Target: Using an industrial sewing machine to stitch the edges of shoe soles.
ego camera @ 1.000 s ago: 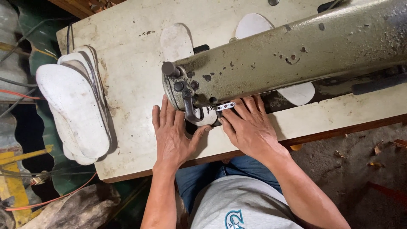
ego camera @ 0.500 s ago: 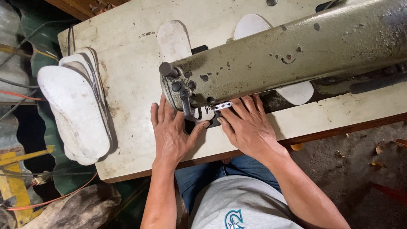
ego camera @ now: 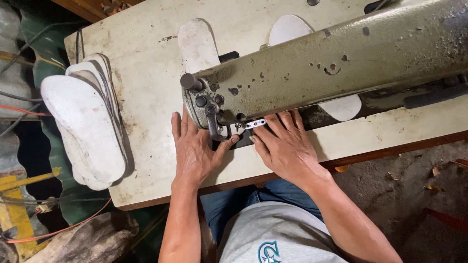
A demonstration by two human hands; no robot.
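- Several white shoe insoles (ego camera: pixel 85 124) lie stacked at the table's (ego camera: pixel 146 87) nine-o'clock edge, well apart from both hands.
- Left hand (ego camera: pixel 195 148) lies flat and open, palm down, fingers pointing to twelve o'clock, thumb stretched toward three o'clock, where the workpiece (ego camera: pixel 225 130) sits under the presser foot (ego camera: pixel 256 123).
- That pale piece is mostly hidden by the olive-green sewing machine (ego camera: pixel 331 63); its long axis cannot be told.
- Right hand (ego camera: pixel 287 146) is open too, fingers spread toward eleven o'clock, fingertips just beside the foot, touching the machine bed; it is the nearer hand.
- Two more insoles (ego camera: pixel 197 44) poke out at twelve o'clock behind the machine.
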